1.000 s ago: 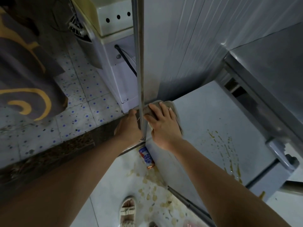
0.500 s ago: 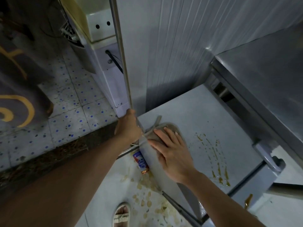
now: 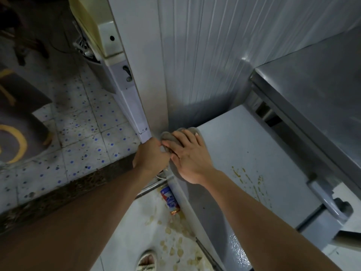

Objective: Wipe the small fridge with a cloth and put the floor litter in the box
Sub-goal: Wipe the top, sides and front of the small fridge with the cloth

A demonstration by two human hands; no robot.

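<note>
both hands (image 3: pixel 170 155) side by side, left (image 3: pixel 150 157) apparently fisted, right (image 3: pixel 190 156) flat, fingers extended

No readable text anywhere. Only candidate: the blue, white and red printed label on the small can (image 3: pixel 170 200) lying on the floor against the fridge's side; the lettering is too blurred to make out. No legible brand or numbers on the fridge (image 3: pixel 244 153).
</note>
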